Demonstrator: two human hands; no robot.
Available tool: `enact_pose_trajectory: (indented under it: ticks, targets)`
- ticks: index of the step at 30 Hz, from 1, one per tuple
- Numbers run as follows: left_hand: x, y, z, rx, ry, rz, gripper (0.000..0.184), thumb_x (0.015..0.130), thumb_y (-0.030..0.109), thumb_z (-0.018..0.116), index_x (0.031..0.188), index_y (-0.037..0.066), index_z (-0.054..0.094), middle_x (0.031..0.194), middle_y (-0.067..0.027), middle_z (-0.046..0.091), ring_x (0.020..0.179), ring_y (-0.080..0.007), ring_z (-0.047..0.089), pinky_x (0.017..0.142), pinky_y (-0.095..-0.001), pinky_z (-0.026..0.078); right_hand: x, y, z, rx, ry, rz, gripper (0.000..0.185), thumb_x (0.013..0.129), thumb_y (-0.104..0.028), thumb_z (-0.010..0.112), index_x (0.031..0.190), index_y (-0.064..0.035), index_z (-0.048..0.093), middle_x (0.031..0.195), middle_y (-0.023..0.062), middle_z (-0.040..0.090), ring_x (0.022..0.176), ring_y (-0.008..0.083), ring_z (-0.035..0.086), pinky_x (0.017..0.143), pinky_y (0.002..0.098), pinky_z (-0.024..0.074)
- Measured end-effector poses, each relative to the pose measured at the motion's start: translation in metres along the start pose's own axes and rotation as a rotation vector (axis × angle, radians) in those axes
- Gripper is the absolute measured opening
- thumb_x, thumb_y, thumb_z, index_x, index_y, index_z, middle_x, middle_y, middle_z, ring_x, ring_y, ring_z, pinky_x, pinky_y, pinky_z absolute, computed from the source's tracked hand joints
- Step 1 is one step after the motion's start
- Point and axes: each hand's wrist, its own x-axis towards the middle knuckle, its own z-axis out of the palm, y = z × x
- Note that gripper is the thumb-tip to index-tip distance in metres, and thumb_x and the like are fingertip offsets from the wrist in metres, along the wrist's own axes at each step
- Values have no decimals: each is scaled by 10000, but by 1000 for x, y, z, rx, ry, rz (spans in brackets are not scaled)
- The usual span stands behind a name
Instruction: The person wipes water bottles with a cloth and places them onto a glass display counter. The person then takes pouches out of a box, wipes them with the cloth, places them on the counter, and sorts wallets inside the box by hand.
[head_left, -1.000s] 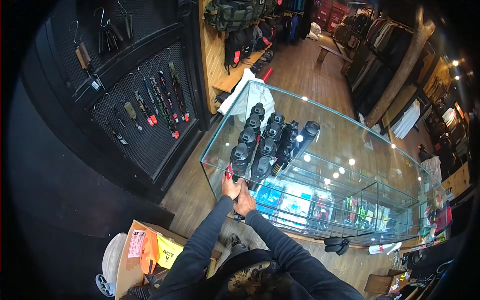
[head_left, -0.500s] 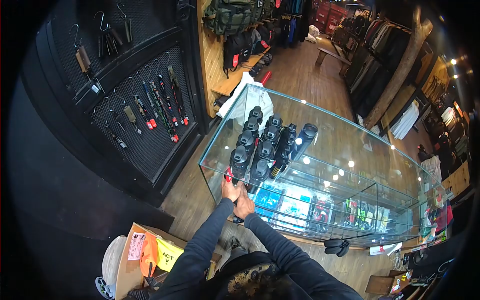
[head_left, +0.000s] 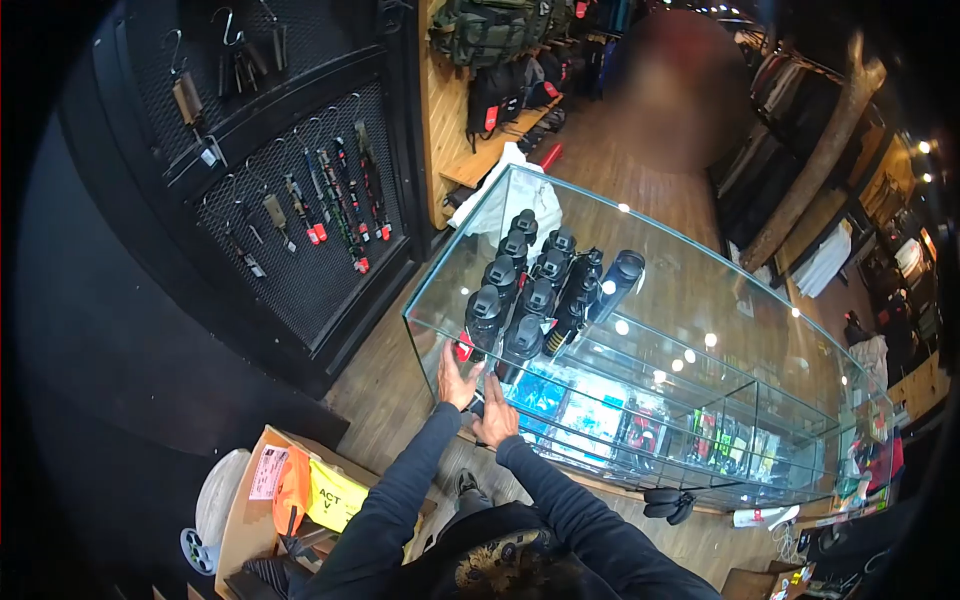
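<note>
Rows of black bottles (head_left: 525, 338) with lids stand inside a glass display case (head_left: 700, 262), at its left end. My left hand (head_left: 458, 380) is at the case's near left corner beside the nearest bottle, which carries a red tag (head_left: 464, 346). Its fingers are apart and nothing shows in its grasp. Just to the right, my right hand (head_left: 496, 413) has its fingers stretched toward the case's near edge, and it too holds nothing visible. A small dark object between the hands is too hidden to make out.
An open cardboard box (head_left: 243, 500) with orange and yellow packages stands at the lower left. Straps hang on a black mesh panel (head_left: 300, 220) to the left. Backpacks (head_left: 490, 100) line the wall behind. Dark sunglasses (head_left: 668, 505) hang at the case's near side.
My hands have moved apart from each other, and their fingers have opened. The view has shifted slightly. The bottles stand as before.
</note>
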Motion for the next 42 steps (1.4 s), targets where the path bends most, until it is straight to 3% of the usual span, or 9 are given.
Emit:
enact_pose_trajectory:
  ticks: [4,7,13,17,19,26,29,37,42]
  targets:
    - [-21,-1,-10,2,60,-41,800,823,159,776,1471,22,328,1381,-241,499,1225,-351,556,1027,-426,457,-20,9,-8,9,123,13,807,712,-154,731,1441,-65,397,1373,185,477,1078,410,623,885,484,527]
    - [-46,3,-19,44,98,-89,761,836,159,763,1461,25,348,1377,-236,512,1235,-346,554,1040,-419,454,-28,27,-13,75,155,-31,750,708,-153,742,1399,-107,454,1371,146,476,1046,412,627,856,492,530]
    - [-120,39,-29,109,90,-187,698,838,171,726,1434,51,381,1350,-217,528,1252,-380,521,1046,-446,425,-57,47,-32,155,103,-140,694,702,-115,717,1356,-107,484,1318,153,496,1020,415,633,825,500,537]
    - [-182,69,-51,213,144,-198,615,837,136,693,1395,69,445,1308,-224,543,1222,-421,519,1033,-458,426,-81,43,-25,262,51,-334,614,683,-74,721,1274,-73,553,1285,172,527,1160,405,562,912,459,509]
    - [-217,83,-74,276,232,-212,595,836,135,690,1381,70,458,1271,-226,545,1200,-435,515,1026,-463,424,-96,30,-21,295,-6,-447,593,676,-44,719,1245,-36,555,1284,185,531,1179,406,547,956,447,484]
    - [-336,120,-178,654,492,-338,572,806,138,721,1319,28,494,1280,-224,551,1199,-412,524,1027,-446,422,-154,-31,-7,421,-183,-758,588,683,7,677,1256,-72,574,1321,164,540,1167,393,573,931,445,506]
    - [-376,128,-204,742,589,-406,561,793,129,729,1297,24,507,1245,-219,558,1184,-400,522,1021,-446,421,-167,-47,8,415,-272,-833,604,704,-35,694,1286,-127,560,1341,109,522,1077,378,621,842,467,543]
    - [-464,119,-235,685,664,-623,578,760,143,725,1291,60,512,1214,-192,551,1176,-380,503,1035,-454,386,-193,-83,48,370,-417,-924,564,697,-24,683,1242,-117,573,1266,110,558,1053,382,623,832,461,541]
    - [-499,88,-273,661,679,-639,580,780,171,732,1301,72,496,1185,-192,553,1150,-394,505,1008,-461,398,-219,-114,91,299,-499,-945,531,686,-25,695,1201,-110,599,1236,111,572,1017,385,633,840,453,532]
